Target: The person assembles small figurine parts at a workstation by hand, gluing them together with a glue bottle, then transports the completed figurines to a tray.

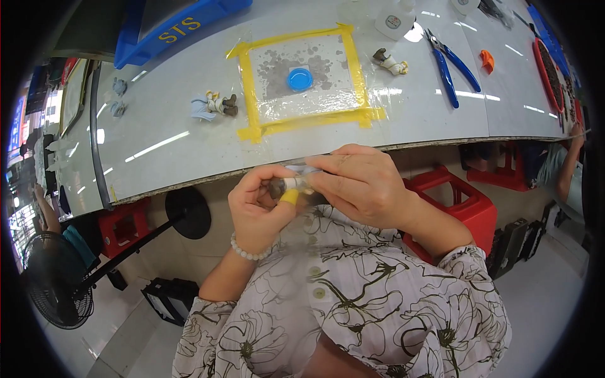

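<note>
Just off the table's near edge, my left hand (257, 206) and my right hand (364, 184) hold a small figurine (291, 183) between them. Pale and dark parts of it show; the fingers cover the rest. My left thumb wears a yellow finger cover (289, 197) and presses against the figurine. The fingertips of my right hand pinch its other side. Beyond my hands, a blue round cap (300, 79) sits on a wet white sheet (296, 107) edged with yellow tape. A figurine with light blue parts (214, 106) lies left of the sheet, another figurine (391, 62) right of it.
Blue-handled nippers (449, 69), an orange piece (487, 61) and a white bottle (396, 20) are on the right. A blue bin (135, 47) stands far left near small grey pieces (118, 97). Red stools (463, 208) and a black fan (58, 280) are below; other people sit at both sides.
</note>
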`<state>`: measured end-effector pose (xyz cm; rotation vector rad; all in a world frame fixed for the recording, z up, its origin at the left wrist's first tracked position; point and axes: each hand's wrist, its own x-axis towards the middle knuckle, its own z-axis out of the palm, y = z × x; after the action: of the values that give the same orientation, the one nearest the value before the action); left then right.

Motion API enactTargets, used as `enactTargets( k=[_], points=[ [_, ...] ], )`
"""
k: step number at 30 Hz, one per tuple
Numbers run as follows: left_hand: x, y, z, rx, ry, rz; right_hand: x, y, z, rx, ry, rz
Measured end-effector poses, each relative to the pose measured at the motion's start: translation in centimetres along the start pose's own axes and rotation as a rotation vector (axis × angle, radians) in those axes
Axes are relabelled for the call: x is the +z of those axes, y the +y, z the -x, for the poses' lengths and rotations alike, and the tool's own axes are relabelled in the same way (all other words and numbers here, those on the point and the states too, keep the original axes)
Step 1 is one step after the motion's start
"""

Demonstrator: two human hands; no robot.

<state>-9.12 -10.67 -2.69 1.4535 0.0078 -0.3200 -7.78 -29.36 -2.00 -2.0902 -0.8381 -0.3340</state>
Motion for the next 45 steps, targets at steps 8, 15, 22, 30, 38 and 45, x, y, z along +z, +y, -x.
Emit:
enactTargets(
  k=[8,15,22,30,38,45],
  points=[
    [0.23,-0.06,-0.16,-0.05,-0.001,0.1,0.41,0.33,0.45,0.089,0.069,-0.056],
    [0.21,-0.05,-0.09,-0.058,-0.015,0.102,0.46,0.4,0.61,0.109,0.089,-0.099],
    [0.18,-0.2,0.06,-0.036,-0.021,0.1,0.42,0.32,0.67,0.086,0.096,-0.09],
    [0.16,-0.24,0.15,-0.04,-0.027,0.113,0.44,0.27,0.71,0.075,0.104,-0.079],
    [0.42,-0.09,0.27,-0.061,-0.016,0.111,-0.13,0.16,0.62,0.074,0.039,-0.126],
    [0.56,-0.02,0.31,-0.012,-0.017,0.075,-0.16,0.07,0.62,0.062,0.043,-0.112]
  ],
)
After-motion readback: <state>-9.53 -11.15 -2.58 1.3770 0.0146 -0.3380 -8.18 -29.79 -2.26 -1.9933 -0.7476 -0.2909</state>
